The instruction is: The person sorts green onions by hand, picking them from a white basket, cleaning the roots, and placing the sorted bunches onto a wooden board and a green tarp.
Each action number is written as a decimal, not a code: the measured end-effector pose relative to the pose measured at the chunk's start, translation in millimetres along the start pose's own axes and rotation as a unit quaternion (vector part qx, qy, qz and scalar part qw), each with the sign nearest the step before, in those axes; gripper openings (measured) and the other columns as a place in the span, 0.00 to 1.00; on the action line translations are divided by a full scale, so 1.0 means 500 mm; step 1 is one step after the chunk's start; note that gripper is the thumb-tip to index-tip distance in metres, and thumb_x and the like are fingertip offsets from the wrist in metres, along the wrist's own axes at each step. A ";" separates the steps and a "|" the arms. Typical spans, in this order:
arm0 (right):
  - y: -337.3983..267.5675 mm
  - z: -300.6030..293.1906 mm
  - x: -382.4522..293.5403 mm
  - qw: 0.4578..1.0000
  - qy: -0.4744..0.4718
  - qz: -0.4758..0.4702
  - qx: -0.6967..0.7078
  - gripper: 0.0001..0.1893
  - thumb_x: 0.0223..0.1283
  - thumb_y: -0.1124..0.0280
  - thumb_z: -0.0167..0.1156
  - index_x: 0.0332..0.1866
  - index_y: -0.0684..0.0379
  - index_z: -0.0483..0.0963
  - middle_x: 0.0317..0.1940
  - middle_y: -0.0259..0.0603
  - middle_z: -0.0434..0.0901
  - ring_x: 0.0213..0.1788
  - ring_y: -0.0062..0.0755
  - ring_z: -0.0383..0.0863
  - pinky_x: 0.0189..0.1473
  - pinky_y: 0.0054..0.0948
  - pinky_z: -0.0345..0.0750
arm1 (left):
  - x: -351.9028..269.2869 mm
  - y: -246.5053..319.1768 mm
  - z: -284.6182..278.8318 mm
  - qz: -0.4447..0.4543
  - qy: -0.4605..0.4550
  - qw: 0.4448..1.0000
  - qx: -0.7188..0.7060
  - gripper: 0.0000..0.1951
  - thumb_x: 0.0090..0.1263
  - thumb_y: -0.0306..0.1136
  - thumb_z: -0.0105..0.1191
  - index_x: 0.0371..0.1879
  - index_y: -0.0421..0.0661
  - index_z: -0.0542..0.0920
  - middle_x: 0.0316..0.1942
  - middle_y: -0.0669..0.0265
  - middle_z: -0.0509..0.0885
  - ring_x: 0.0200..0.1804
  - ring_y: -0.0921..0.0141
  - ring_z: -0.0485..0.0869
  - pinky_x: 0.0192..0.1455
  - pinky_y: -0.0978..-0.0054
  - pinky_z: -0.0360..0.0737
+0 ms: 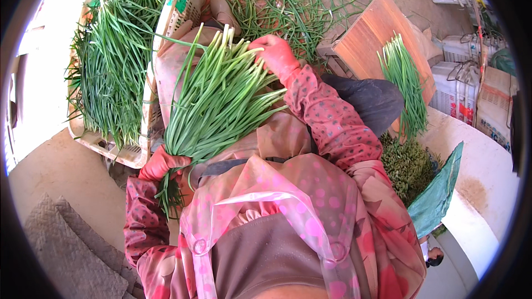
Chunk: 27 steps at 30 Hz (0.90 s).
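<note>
My left hand [163, 162], in a red rubber glove, grips a bunch of garlic chives [216, 95] near the leaf ends. The bunch fans out across my lap, over the apron, its pale stem ends pointing away from me. At those stem ends is my gloved right hand [274, 56], thumb and fingers closed on a pale stem at the right side of the fan. Some leaf tips [168, 197] hang below my left fist. Left of my lap stands a plastic crate [149, 104] heaped with more chives [118, 58].
Loose chive leaves [286, 4] litter the floor ahead. To the right, a wooden board [374, 29] carries a neat chive bundle [403, 79], with a green sack [440, 195] below. White crates [453, 85] stand far right. Quilted cloth [75, 253] lies lower left. Another person [434, 253] shows lower right.
</note>
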State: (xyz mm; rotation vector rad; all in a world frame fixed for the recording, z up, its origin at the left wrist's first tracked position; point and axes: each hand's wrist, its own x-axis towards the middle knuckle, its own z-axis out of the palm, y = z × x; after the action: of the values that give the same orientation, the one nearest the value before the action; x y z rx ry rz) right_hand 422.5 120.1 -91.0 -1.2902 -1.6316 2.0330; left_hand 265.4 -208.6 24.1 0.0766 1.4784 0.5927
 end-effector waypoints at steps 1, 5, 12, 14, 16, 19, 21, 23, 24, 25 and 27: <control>-0.017 -0.010 0.002 0.998 0.038 0.014 0.046 0.09 0.55 0.71 0.64 0.38 0.63 0.78 0.28 0.35 0.80 0.22 0.22 0.74 0.24 0.24 0.72 | -0.003 -0.004 -0.001 0.002 0.005 1.000 0.000 0.11 0.55 0.33 0.65 0.35 0.43 0.82 0.19 0.70 0.78 0.18 0.75 0.75 0.21 0.77 0.72; -0.050 -0.183 0.053 0.986 0.142 0.081 0.017 0.15 0.58 0.60 0.63 0.42 0.61 0.78 0.32 0.39 0.82 0.31 0.28 0.80 0.34 0.27 0.76 | -0.005 -0.015 -0.004 0.016 -0.015 1.000 0.014 0.11 0.55 0.34 0.65 0.35 0.43 0.81 0.19 0.70 0.78 0.18 0.75 0.75 0.21 0.77 0.71; -0.113 -0.006 0.068 0.937 -0.241 -0.014 -0.253 0.26 0.61 0.44 0.58 0.50 0.57 0.80 0.43 0.36 0.83 0.49 0.27 0.79 0.54 0.28 0.72 | -0.009 0.011 0.006 -0.012 -0.035 0.999 -0.002 0.13 0.54 0.31 0.65 0.36 0.42 0.80 0.24 0.69 0.80 0.21 0.75 0.77 0.23 0.78 0.73; -0.116 0.021 0.074 0.930 -0.257 -0.098 -0.246 0.21 0.62 0.50 0.59 0.44 0.59 0.81 0.38 0.36 0.84 0.44 0.25 0.79 0.53 0.26 0.73 | -0.003 -0.003 -0.001 0.014 -0.019 1.000 0.004 0.12 0.54 0.32 0.65 0.36 0.42 0.80 0.24 0.69 0.80 0.21 0.76 0.76 0.23 0.78 0.72; -0.134 0.015 0.076 0.973 -0.211 -0.037 -0.083 0.14 0.63 0.60 0.58 0.39 0.62 0.80 0.37 0.39 0.84 0.41 0.28 0.82 0.48 0.28 0.78 | -0.002 -0.015 -0.004 0.017 -0.020 1.000 -0.005 0.12 0.54 0.33 0.65 0.36 0.43 0.81 0.23 0.70 0.79 0.20 0.76 0.76 0.22 0.78 0.72; -0.175 -0.052 0.087 0.997 -0.028 -0.024 0.065 0.15 0.65 0.62 0.56 0.44 0.65 0.76 0.36 0.43 0.83 0.36 0.30 0.84 0.34 0.24 0.81 | 0.000 -0.041 -0.013 0.017 -0.031 0.999 -0.019 0.13 0.54 0.35 0.66 0.36 0.44 0.81 0.21 0.70 0.79 0.19 0.76 0.75 0.21 0.79 0.72; -0.168 -0.181 0.137 0.993 0.098 -0.038 0.062 0.16 0.66 0.61 0.54 0.48 0.63 0.76 0.35 0.39 0.83 0.36 0.29 0.83 0.38 0.24 0.80 | 0.004 -0.039 -0.013 0.016 -0.040 0.998 -0.034 0.14 0.54 0.35 0.66 0.35 0.43 0.81 0.21 0.70 0.79 0.19 0.76 0.75 0.20 0.78 0.72; -0.151 -0.268 0.140 0.988 0.111 -0.050 0.099 0.17 0.65 0.60 0.57 0.51 0.61 0.76 0.39 0.39 0.82 0.41 0.31 0.82 0.44 0.28 0.81 | 0.004 -0.032 -0.012 0.005 -0.053 0.998 -0.034 0.14 0.54 0.35 0.66 0.35 0.42 0.80 0.20 0.69 0.79 0.18 0.76 0.75 0.19 0.78 0.72; -0.147 -0.274 0.121 0.999 0.028 -0.010 -0.037 0.18 0.63 0.59 0.58 0.54 0.58 0.75 0.43 0.40 0.81 0.46 0.33 0.80 0.47 0.31 0.80 | 0.001 -0.029 -0.011 0.003 -0.050 0.998 -0.034 0.14 0.54 0.35 0.66 0.35 0.42 0.80 0.20 0.69 0.79 0.18 0.75 0.76 0.20 0.78 0.72; -0.144 -0.269 0.095 0.983 -0.055 0.031 -0.174 0.20 0.62 0.59 0.59 0.57 0.55 0.74 0.47 0.41 0.81 0.51 0.35 0.79 0.50 0.34 0.80 | 0.003 -0.032 -0.012 0.001 -0.049 0.998 -0.035 0.14 0.54 0.35 0.66 0.36 0.43 0.80 0.21 0.69 0.79 0.18 0.75 0.76 0.20 0.78 0.73; -0.149 -0.168 0.017 0.929 -0.227 0.099 -0.275 0.21 0.63 0.62 0.58 0.60 0.55 0.72 0.55 0.41 0.77 0.58 0.33 0.76 0.51 0.35 0.80 | -0.001 -0.047 -0.007 0.020 -0.048 0.997 -0.054 0.14 0.54 0.34 0.66 0.35 0.42 0.80 0.21 0.69 0.79 0.18 0.75 0.76 0.20 0.77 0.73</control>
State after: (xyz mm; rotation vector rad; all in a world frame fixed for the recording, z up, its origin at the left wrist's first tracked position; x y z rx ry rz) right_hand 455.3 208.3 -29.1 -1.2332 -2.5162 2.1964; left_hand 269.5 -229.9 14.6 0.0492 1.3521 0.6905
